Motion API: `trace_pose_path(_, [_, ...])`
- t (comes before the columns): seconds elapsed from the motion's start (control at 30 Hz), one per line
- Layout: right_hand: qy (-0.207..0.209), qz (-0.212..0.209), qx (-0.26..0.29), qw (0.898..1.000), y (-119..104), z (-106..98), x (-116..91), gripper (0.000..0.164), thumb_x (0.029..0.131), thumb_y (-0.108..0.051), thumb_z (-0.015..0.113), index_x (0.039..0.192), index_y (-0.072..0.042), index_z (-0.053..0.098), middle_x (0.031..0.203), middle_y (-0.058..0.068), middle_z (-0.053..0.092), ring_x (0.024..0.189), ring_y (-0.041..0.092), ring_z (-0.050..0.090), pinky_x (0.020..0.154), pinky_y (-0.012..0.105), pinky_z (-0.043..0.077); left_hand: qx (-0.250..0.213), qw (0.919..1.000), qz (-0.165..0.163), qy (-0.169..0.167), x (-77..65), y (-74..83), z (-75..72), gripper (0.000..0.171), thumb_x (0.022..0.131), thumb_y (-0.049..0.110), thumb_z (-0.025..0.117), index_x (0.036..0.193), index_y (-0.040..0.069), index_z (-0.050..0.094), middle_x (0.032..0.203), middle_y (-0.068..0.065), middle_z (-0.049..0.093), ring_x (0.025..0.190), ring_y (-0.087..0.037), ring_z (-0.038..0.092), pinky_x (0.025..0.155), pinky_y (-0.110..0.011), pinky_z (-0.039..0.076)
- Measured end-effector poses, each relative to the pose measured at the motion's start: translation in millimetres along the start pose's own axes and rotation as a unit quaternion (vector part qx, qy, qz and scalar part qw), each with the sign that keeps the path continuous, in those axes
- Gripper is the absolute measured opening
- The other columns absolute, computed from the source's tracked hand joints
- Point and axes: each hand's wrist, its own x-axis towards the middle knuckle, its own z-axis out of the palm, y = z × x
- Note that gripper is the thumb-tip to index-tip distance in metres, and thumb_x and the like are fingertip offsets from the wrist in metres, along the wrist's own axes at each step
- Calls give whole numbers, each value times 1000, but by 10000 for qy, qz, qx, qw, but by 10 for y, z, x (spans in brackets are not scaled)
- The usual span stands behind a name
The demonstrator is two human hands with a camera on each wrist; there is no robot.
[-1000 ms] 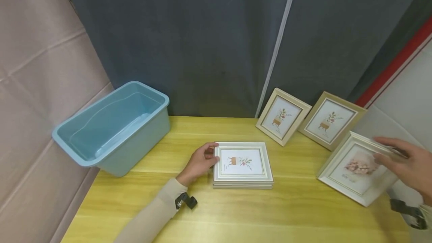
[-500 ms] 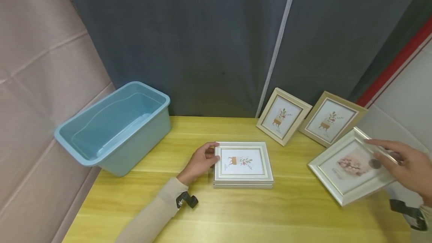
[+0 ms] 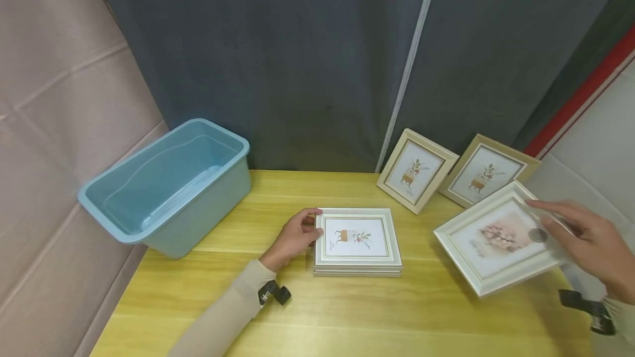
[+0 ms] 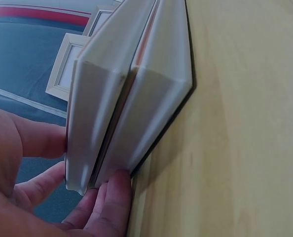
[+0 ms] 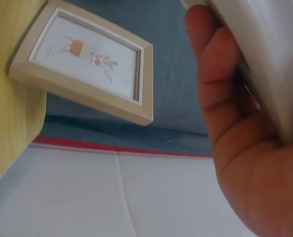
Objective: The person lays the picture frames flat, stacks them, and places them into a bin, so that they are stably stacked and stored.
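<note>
At the middle of the table lies a flat stack of white picture frames, a plant-and-stool print on top. My left hand holds the stack's left edge; in the left wrist view its fingers touch the frames' side. My right hand grips a white picture frame by its right edge, thumb over the front. That frame is tilted above the table and shows a pink flower print with a dark round spot. The right wrist view shows only part of it; the fingers behind it are mostly hidden in the head view.
Two beige picture frames, one left and one right, stand leaning at the back right. The held frame overlaps the right one in the head view. A blue plastic tub stands at the left of the wooden table. A dark curtain hangs behind.
My right hand has moved the white frame leftward, tilting its face further up. The left hand and the stack have stayed in place.
</note>
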Motion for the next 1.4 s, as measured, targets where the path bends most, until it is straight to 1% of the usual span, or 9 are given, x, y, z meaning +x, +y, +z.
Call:
trace_pose_path(0.17, [51,179,486,9986,-102,23,33,39,107,-13,63,146,-16,65,127,-40,52,114,-23,42,81,-3,33,129,9999,2,2,8,13,-21,44,101,18,72,143,26,62,131,-13,59,112,-27,64,85,-36,59])
trace_pose_path(0.27, [144,160,690,9974,-168,62,60,39,106,-11,65,145,-13,66,127,-36,56,108,-17,48,72,1,37,150,9999,-5,-11,12,13,-30,43,100,18,73,142,25,63,130,-13,59,112,-27,64,85,-36,58])
trace_pose_path(0.37, [273,-61,943,9952,-234,110,98,39,103,-5,65,143,-7,67,126,-32,60,102,-12,53,66,5,44,149,9999,-5,-31,18,13,-31,44,100,18,73,142,25,63,131,-13,59,112,-27,64,85,-36,58])
trace_pose_path(0.6, [420,-266,1568,9864,-400,226,181,40,99,5,67,139,1,67,128,-24,67,97,-7,64,71,7,51,93,9999,5,-48,-2,35,-35,46,100,18,73,143,24,62,133,-13,58,111,-25,64,84,-36,59])
trace_pose_path(0.77, [564,-382,1815,9810,-531,334,239,38,97,9,66,134,5,69,127,-22,68,86,-6,65,66,10,52,104,9999,-43,10,-10,57,-30,47,99,17,74,144,22,62,135,-13,60,109,-25,65,82,-35,59])
trace_pose_path(1.0, [506,-606,2093,9747,-686,470,303,37,96,11,64,132,6,70,128,-18,69,79,-4,67,63,13,53,311,9989,-50,344,-28,167,-72,48,99,21,75,145,19,62,141,-10,59,118,-26,62,86,-36,59])
trace_pose_path(1.1, [466,-786,2315,9685,-760,527,341,36,95,14,63,130,9,69,129,-14,71,81,-2,69,64,14,54,349,9983,85,460,-56,248,-113,49,99,24,74,146,16,61,144,-9,59,123,-28,60,91,-40,59])
trace_pose_path(1.2, [426,-862,2385,9664,-838,584,375,36,95,13,64,130,8,70,130,-12,72,93,-1,69,69,13,55,375,9977,355,441,-66,326,-128,49,101,28,73,147,16,61,146,-10,60,127,-27,59,95,-43,58])
trace_pose_path(1.4, [94,-997,2752,9562,-964,762,459,36,97,12,62,132,5,70,129,-3,72,97,4,68,68,16,56,-102,9947,1022,2,-69,472,-74,46,103,27,70,147,20,60,150,-8,59,129,-25,59,104,-41,55])
